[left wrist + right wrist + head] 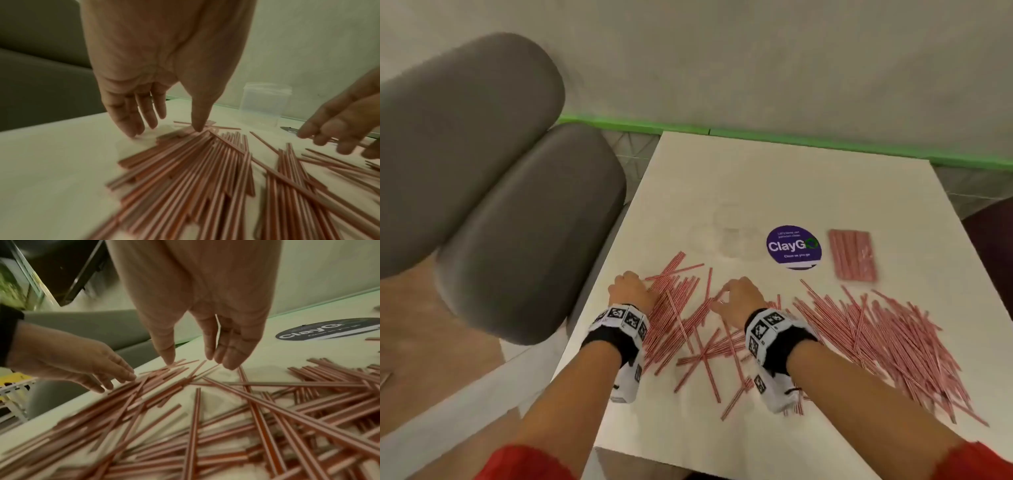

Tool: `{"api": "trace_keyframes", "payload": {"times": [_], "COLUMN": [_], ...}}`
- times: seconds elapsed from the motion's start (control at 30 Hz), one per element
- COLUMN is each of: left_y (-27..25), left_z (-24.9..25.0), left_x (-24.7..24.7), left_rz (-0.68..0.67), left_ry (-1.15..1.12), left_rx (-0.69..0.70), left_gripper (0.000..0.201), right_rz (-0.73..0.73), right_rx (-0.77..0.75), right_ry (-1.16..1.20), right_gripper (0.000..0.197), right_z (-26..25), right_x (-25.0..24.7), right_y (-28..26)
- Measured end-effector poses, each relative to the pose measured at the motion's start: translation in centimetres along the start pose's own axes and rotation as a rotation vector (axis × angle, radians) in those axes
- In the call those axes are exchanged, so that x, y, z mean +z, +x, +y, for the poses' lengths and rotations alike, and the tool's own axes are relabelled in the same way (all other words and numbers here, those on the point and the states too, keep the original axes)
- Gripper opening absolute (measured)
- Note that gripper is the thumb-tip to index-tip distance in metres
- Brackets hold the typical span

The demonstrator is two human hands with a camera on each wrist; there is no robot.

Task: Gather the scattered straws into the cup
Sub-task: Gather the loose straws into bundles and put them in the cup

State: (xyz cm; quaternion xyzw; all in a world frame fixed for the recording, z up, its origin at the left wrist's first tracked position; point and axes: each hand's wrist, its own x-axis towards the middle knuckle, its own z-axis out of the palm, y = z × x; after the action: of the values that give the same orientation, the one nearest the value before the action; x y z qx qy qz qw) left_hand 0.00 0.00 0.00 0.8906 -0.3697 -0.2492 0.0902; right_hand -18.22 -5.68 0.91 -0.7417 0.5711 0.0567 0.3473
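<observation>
Many red-and-white striped straws (859, 329) lie scattered across the white table (756, 178). A clear plastic cup (732, 229) stands behind them, also seen as the cup (265, 104) in the left wrist view. My left hand (631, 289) hovers with straight fingers over the left heap of straws (195, 170), its fingertips (133, 129) touching the table. My right hand (739, 298) hangs open over the crossed straws (205, 402), its fingertips (228, 363) just above them. Neither hand holds a straw.
A purple round "ClayGo" sticker (793, 247) lies on the table behind the straws. A flat packet of straws (854, 255) sits to its right. A grey padded seat (500, 192) runs along the table's left side. A wall stands behind the table.
</observation>
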Motion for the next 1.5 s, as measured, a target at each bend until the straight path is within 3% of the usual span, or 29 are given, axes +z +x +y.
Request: {"api": "trace_keyframes", "payload": {"times": [0.1, 0.33, 0.47, 0.63, 0.87, 1.1, 1.23, 1.5], "left_y": [-0.1, -0.9, -1.2, -2.3, -3.1, -3.0, -3.3, -3.3], "left_z": [0.0, 0.8, 0.1, 1.5, 3.2, 3.4, 3.2, 3.3], "left_x": [0.7, 1.2, 0.7, 2.4, 3.4, 4.1, 4.5, 3.8], "left_rz": [-0.012, -0.063, -0.109, -0.181, -0.223, -0.390, -0.379, -0.441], "left_ry": [-0.008, -0.064, -0.041, -0.085, -0.212, -0.286, -0.387, -0.714], "left_rx": [-0.016, 0.066, 0.053, 0.105, 0.163, 0.270, 0.226, 0.314], "left_gripper": [0.056, 0.050, 0.023, 0.035, 0.031, 0.048, 0.052, 0.036], "right_rz": [-0.035, 0.018, 0.019, 0.066, 0.103, 0.094, 0.109, 0.136], "right_rx": [0.083, -0.010, 0.038, 0.058, 0.118, 0.156, 0.121, -0.007], "right_ry": [-0.084, -0.014, 0.018, 0.140, 0.421, 0.721, 0.829, 0.982], "right_gripper": [0.062, 0.044, 0.046, 0.043, 0.035, 0.027, 0.029, 0.036], "right_z": [0.0, -0.1, 0.6, -0.8, -0.8, -0.9, -1.0, -1.5], "right_x": [0.8, 1.6, 1.5, 2.3, 3.0, 4.0, 3.9, 2.2], "right_y": [0.4, 0.2, 0.0, 0.0, 0.6, 1.2, 1.1, 0.9]}}
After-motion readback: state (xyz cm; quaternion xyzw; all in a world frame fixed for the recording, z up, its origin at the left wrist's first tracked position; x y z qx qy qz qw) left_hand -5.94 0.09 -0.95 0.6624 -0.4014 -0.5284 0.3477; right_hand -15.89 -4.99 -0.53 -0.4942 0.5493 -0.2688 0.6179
